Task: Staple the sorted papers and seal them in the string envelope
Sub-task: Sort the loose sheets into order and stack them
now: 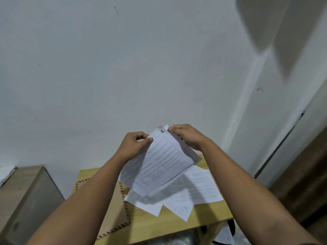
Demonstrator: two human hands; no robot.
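White wall (pixel 123 68) fills most of the view, meeting a second wall at a corner on your right; below it stands a small wooden bench (pixel 177 225).

Your left hand (pixel 135 145) is curled, thumb and fingers pinching the upper left edge of a raised sheaf of papers (pixel 159 167). The thumb lies on the printed front; the fingers go behind the sheets. Your right hand (pixel 187 137) is likewise curled and grips the sheaf at its top right corner, fingers folded over the edge. Both hands hold the sheaf tilted above the bench, clear of the surface. The front sheet bears a bold "1" at its top corner, and the corner of another sheet shows just behind it.

More loose sheets (pixel 185 197) lie fanned and overlapping on the bench under the sheaf, some reaching past the bench's right edge. One of these shows a small number at its upper right corner, too small to read surely.

A brown envelope (pixel 116 209) with a striped border lies flat on the left part of the bench, partly hidden by your left forearm; whether anything is inside it cannot be told.

Left of the bench stands a grey-brown box (pixel 26 200). A dark wooden piece (pixel 304 183) stands at the far right.
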